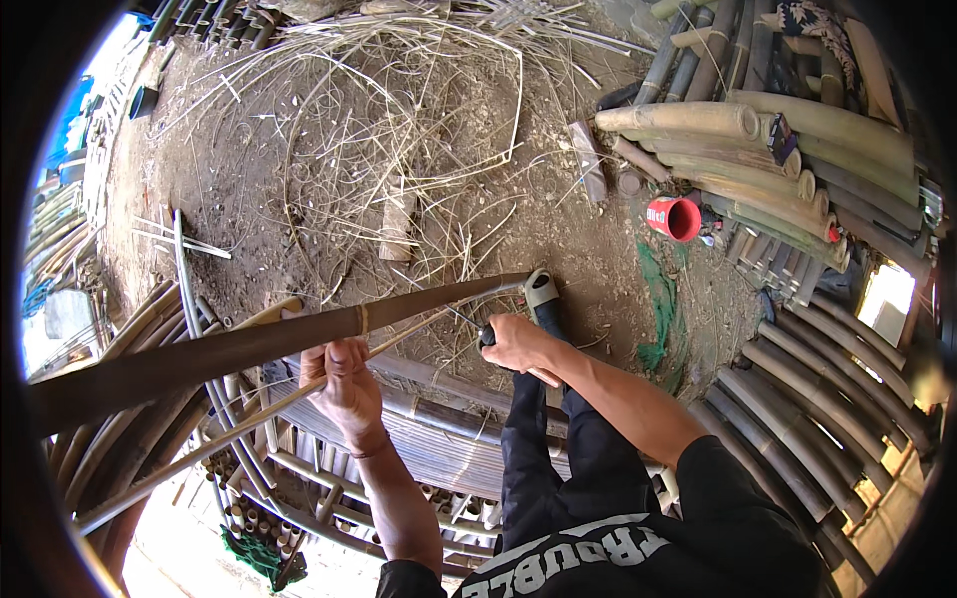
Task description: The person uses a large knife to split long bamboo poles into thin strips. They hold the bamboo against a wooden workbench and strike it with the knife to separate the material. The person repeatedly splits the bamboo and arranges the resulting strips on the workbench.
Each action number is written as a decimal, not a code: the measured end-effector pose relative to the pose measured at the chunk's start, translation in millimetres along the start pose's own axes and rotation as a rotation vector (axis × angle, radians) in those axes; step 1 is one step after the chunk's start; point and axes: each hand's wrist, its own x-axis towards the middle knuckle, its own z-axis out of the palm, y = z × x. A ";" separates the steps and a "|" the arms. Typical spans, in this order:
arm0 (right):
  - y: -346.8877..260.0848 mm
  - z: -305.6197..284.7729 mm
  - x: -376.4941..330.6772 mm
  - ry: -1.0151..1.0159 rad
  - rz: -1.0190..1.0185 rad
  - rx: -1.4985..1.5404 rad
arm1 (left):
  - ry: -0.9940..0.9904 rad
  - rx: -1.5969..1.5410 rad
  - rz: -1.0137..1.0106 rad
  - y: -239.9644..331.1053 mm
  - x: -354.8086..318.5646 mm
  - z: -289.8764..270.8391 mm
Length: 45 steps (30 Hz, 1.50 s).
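Note:
My left hand [349, 389] is closed around a thin, pale bamboo strip [229, 436], which runs from the lower left up toward the middle. Just above it, a long dark bamboo pole [219, 344] slants from the left edge to beside my foot [541, 291]; the fingertips sit at the pole's lower side. My right hand [523, 346] grips a knife [487, 336] by its handle, over my leg. Its thin blade points up and left toward the strip. Whether the blade touches the strip, I cannot tell.
Curly bamboo shavings [399, 130] litter the dirt floor, with a wood block [398, 224] among them. A red bucket [674, 218] lies tipped at the right, near stacked bamboo poles [688, 125]. Green netting [656, 309] is close by. More poles [797, 419] lie at the lower right.

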 end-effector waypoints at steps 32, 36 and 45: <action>155.7 58.2 131.8 0.201 0.123 -0.165 | 0.288 0.020 0.084 -1.5 -15.8 -14.7; 163.7 69.9 137.2 0.136 0.102 -0.121 | 0.350 -0.055 0.093 -7.6 -13.3 -23.9; 180.4 44.4 162.4 -0.028 0.062 -0.378 | 0.075 -0.029 0.137 -9.1 -22.5 -45.5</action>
